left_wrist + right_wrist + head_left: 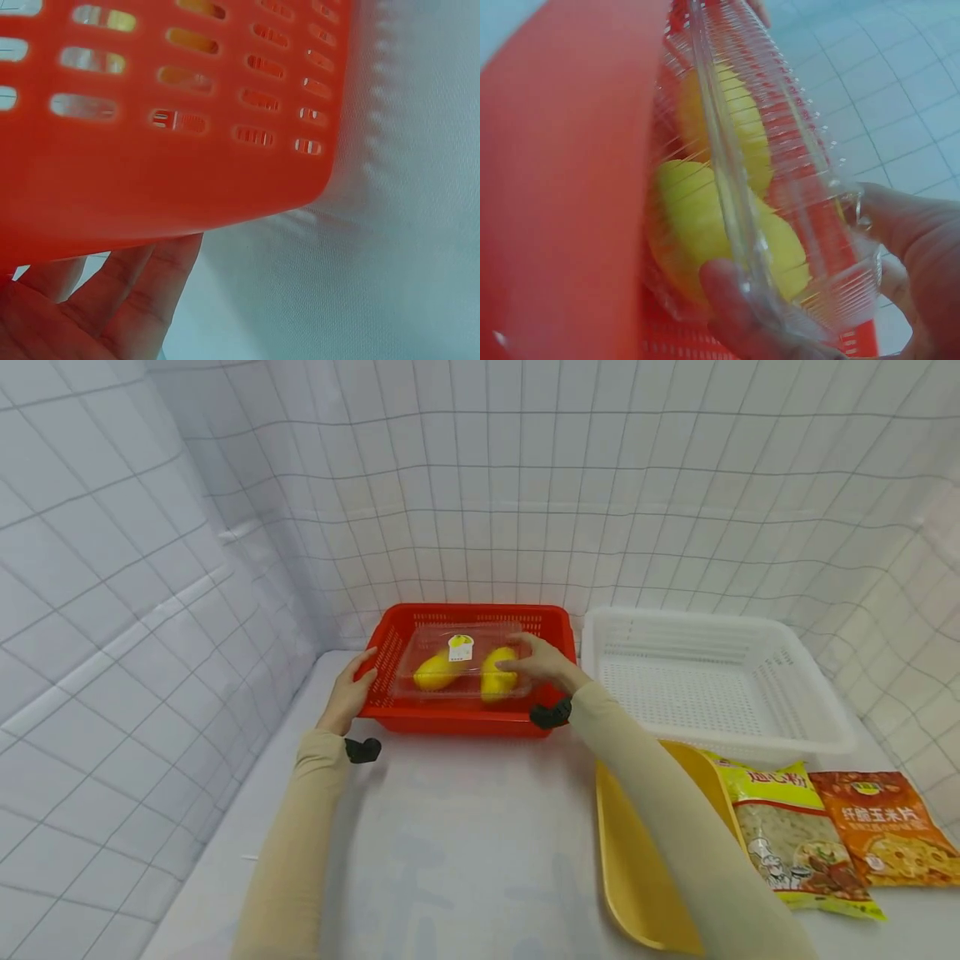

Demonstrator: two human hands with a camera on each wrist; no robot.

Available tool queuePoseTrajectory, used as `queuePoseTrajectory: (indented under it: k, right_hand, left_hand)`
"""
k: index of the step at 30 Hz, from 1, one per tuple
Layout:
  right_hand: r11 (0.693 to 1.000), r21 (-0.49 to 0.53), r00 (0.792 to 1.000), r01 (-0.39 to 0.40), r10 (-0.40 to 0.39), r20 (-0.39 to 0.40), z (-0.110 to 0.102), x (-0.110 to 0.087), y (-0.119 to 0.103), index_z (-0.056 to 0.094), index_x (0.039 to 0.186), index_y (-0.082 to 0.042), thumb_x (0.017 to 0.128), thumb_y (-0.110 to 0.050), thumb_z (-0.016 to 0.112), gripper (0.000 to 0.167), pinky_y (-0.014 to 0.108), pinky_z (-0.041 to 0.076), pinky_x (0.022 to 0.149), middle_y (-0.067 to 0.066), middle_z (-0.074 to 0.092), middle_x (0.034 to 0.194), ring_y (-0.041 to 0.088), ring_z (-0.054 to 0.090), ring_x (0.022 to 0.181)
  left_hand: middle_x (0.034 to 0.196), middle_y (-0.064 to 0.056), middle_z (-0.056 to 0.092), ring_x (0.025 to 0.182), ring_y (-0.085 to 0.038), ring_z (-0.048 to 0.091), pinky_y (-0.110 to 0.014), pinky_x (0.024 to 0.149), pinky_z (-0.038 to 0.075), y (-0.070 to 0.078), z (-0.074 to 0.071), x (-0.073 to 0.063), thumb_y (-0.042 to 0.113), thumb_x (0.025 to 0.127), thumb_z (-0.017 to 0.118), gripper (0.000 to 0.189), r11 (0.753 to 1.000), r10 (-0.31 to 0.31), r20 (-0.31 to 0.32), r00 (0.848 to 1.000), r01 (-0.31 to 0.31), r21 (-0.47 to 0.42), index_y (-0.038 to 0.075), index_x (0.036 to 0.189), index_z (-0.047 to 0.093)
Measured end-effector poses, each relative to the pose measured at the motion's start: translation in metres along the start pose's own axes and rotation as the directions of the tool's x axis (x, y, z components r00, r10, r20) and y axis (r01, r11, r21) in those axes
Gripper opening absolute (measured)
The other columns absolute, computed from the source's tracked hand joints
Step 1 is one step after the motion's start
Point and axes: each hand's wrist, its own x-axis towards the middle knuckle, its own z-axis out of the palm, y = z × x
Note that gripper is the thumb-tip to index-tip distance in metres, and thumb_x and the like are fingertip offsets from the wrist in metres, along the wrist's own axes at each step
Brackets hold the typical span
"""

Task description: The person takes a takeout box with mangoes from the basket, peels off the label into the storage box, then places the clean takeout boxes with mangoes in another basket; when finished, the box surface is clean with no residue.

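A clear plastic box with two yellow fruits, seemingly mangoes, and a small label lies tilted inside the red basket. At its right end, my right hand grips the box, its thumb and fingers on opposite sides in the right wrist view. The left hand holds the basket's left rim. In the left wrist view its fingers pass behind the rim, which hides their tips; I cannot see the thumb there.
To the right of the red basket stands a white basket. Nearer me, a yellow tray lies partly beneath my right forearm. Beside it are a yellow-green food bag and an orange-red snack bag. Grid-patterned cloth walls enclose the back and sides.
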Motion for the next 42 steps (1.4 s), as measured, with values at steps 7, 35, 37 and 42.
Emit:
queuePoseTrajectory:
  k: [7,35,37,42]
  right_hand:
    - [0.997,-0.054,0.995,0.052,-0.056,-0.085,-0.011,-0.015,-0.009,0.039,0.143,-0.023,0.086,-0.032,0.071,0.067,0.034,0.055,0.068,0.014,0.044,0.133,0.028,0.062,0.074]
    - [0.951,-0.064,0.927,0.302,-0.309,-0.211,-0.053,-0.202,0.020,0.034,0.145,-0.032,0.090,-0.029,0.067,0.064,0.041,0.056,0.064,0.018,0.048,0.108,0.030,0.061,0.085]
    - [0.955,-0.049,0.937,0.292,-0.296,-0.184,-0.048,-0.213,0.024,0.034,0.145,-0.032,0.090,-0.027,0.067,0.064,0.041,0.056,0.065,0.018,0.049,0.108,0.030,0.061,0.086]
    - [0.962,0.056,0.958,0.268,-0.259,-0.125,-0.029,-0.231,0.034,0.039,0.141,-0.028,0.089,-0.020,0.068,0.060,0.044,0.056,0.063,0.022,0.047,0.105,0.033,0.062,0.086]
  left_hand:
    - [0.151,-0.014,0.025,0.123,-0.033,0.036,-0.046,0.103,0.031,0.000,0.001,0.000,0.015,0.103,0.040,0.050,1.000,0.000,-0.006,1.000,0.000,-0.009,0.019,0.151,0.028]
    - [0.155,-0.013,0.018,0.136,-0.034,0.021,-0.052,0.109,0.018,-0.001,-0.003,-0.003,0.017,0.103,0.038,0.050,0.999,0.010,0.027,1.000,-0.011,0.046,0.019,0.152,0.025]
    - [0.155,-0.012,0.017,0.136,-0.034,0.022,-0.052,0.109,0.018,-0.001,-0.003,-0.002,0.017,0.103,0.038,0.051,0.999,0.008,0.030,1.000,-0.009,0.044,0.019,0.152,0.024]
    - [0.155,-0.011,0.017,0.137,-0.033,0.020,-0.052,0.109,0.017,-0.002,-0.001,-0.002,0.019,0.103,0.038,0.051,0.999,0.006,0.036,0.999,-0.007,0.032,0.019,0.152,0.024]
